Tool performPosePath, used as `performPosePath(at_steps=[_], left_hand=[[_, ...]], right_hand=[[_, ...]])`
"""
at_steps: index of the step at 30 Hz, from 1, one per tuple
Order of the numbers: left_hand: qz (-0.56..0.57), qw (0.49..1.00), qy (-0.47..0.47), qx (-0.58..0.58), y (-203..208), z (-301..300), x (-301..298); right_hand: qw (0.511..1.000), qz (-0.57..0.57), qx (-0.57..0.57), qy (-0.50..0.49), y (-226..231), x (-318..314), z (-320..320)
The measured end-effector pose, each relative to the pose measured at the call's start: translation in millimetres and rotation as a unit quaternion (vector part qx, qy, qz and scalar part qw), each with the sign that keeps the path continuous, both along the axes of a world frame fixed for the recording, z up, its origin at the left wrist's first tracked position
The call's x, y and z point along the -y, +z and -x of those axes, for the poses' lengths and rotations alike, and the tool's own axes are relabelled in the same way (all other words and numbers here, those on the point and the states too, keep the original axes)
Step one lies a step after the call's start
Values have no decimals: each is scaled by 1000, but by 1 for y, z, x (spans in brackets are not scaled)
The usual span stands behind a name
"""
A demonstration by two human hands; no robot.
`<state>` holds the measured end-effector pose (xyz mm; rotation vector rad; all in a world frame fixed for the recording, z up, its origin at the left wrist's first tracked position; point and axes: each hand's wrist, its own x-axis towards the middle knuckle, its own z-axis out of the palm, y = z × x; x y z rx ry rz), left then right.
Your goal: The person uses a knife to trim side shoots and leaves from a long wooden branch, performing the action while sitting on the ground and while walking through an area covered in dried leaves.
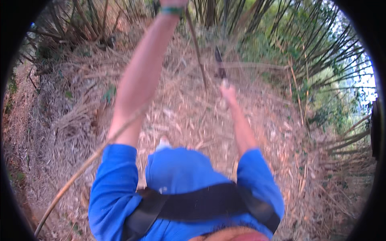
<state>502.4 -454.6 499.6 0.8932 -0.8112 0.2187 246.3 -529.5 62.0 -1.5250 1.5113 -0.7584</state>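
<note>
My left arm stretches up and away, and my left hand (173, 3) is cut off by the upper edge of the view, its fingers out of sight. A green band (172, 11) circles that wrist. Just right of it a thin brown stick (197, 50) hangs down; whether the hand holds it I cannot tell. My right hand (228, 94) is closed round the pale handle of a long-bladed knife (219, 62). Its dark blade points up and away, blurred, near the stick but apart from it. A long bent cane (82, 166) crosses my left forearm from the lower left.
Dry leaves and broken stalks (76, 120) cover the ground around me. Dense bamboo stems (257, 24) stand ahead and to the right, with thin canes (297, 88) leaning at the right. More stems (86, 20) rise at the far left. A dark strap (201, 202) crosses my chest.
</note>
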Motion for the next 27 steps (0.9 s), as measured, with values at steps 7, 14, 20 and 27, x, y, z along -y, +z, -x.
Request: performPosePath(at_steps=[7,14,20,27], left_hand=[[31,983,-51,-176,-40,-12,23],[-39,982,-86,-165,-30,27,23],[61,968,-189,-156,0,39,20],[41,945,-279,-165,-15,63,33]], right_hand=[[988,92,113,48,136,-2,8],[927,322,170,94,284,-20,37],[954,14,-294,-61,-1,-13,137],[986,-161,-32,-18,-37,-31,195]])
